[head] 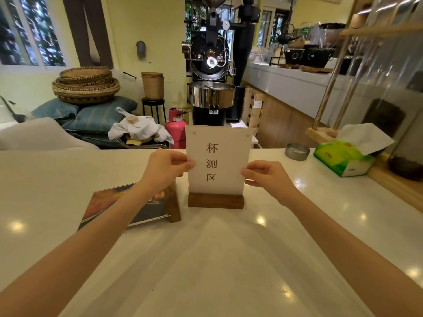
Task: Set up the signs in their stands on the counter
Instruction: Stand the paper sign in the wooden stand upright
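Note:
A white sign (217,143) with three grey characters stands upright in a dark wooden stand (215,200) at the middle of the white counter (206,259). My left hand (166,169) pinches the sign's left edge. My right hand (266,177) pinches its right edge. To the left, a second sign (109,202) with a dark orange picture lies flat on the counter, partly under my left forearm. A second wooden stand (174,207) lies against its right end.
A green tissue box (343,157) and a round metal tin (297,151) sit at the counter's far right. A wooden rack foot (321,133) stands behind them. Beyond the counter are a black coffee roaster (211,65), a pink gas cylinder (176,129) and stacked baskets (87,84).

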The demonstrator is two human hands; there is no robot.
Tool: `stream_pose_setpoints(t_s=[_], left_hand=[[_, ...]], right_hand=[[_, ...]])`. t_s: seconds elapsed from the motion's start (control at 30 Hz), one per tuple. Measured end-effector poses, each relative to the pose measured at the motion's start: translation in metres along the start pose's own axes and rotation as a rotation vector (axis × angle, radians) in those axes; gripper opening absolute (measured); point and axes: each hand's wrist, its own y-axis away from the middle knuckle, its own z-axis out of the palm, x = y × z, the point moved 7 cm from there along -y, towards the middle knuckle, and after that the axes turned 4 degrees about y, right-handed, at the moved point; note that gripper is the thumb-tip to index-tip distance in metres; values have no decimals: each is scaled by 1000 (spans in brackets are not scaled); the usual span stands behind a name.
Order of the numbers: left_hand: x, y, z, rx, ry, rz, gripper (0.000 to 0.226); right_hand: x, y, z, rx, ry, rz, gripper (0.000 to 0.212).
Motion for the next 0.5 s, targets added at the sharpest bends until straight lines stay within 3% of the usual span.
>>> stream_pose_setpoints(t_s=[0.4,0.5], left_hand=[[-2,-3,4,-16,22,-17,23],[-5,-4,3,-112,2,-46,25]], right_hand=[[-1,-1,2,21,26,93,10],[-4,-1,-4,29,257,88,25]])
